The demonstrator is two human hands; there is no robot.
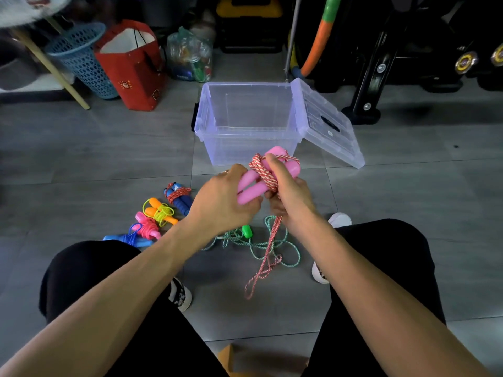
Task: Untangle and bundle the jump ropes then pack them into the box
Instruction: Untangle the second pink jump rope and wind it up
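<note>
Pink-handled rope (268, 172) mid-wrap: left hand (227, 198) grips handles, right hand (288, 195) pinches cord; four bundles (160, 213) on floor, green rope (253, 240) tangled, clear box (245, 123) holds nothing yet.

Both hands gripping pink handles (254, 183), red-white rope (265, 172) wrapped, box (246, 148) seemingly empty

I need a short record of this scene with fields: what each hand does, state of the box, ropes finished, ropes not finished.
left hand: grips the pink handles
right hand: pinches the red-white rope, partly wound round the handles
box: clear, open, no ropes inside
lid: leaning against the box's right side
bundled ropes: four, on the floor to the left
loose rope: green rope, tangled on the floor
</note>
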